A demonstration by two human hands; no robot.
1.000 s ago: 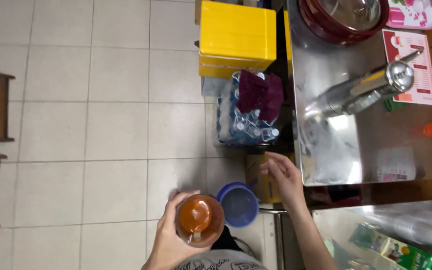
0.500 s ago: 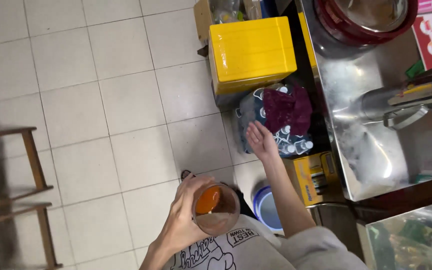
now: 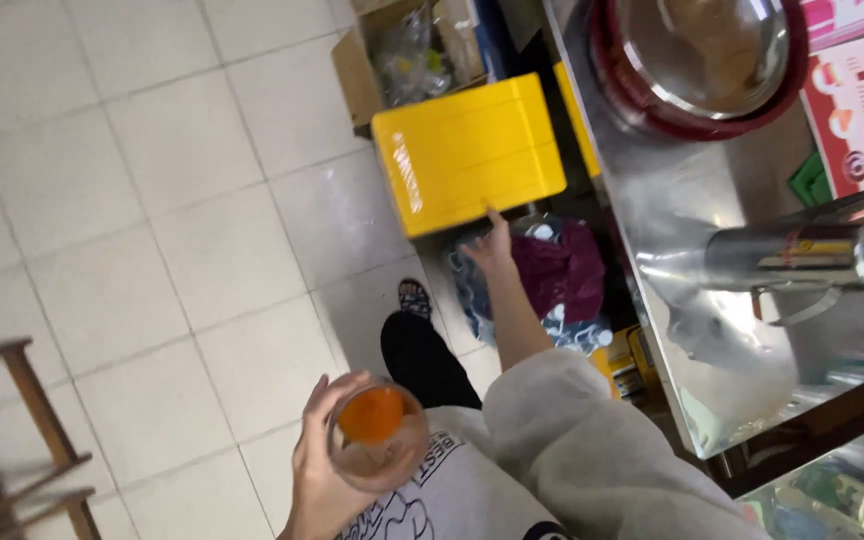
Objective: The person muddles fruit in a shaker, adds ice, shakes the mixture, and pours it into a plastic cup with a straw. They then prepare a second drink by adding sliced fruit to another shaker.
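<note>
Head view: left hand (image 3: pixel 317 470) grips round clear cup (image 3: pixel 377 438).

The wooden stool (image 3: pixel 12 440) is getting cut off by the left edge and blurring out. The red bowl (image 3: pixel 697 70) is running past the top. The right hand (image 3: pixel 492 245) is hiding part of the bottle pack (image 3: pixel 562 300).

Left hand (image 3: pixel 317 470) gripping a clear cup (image 3: pixel 377 437) of orange liquid at lower centre, right hand (image 3: pixel 492 245) reaching to the yellow box (image 3: pixel 464 152) on the tiled floor (image 3: pixel 132 220), steel table (image 3: pixel 692 200) at right
</note>
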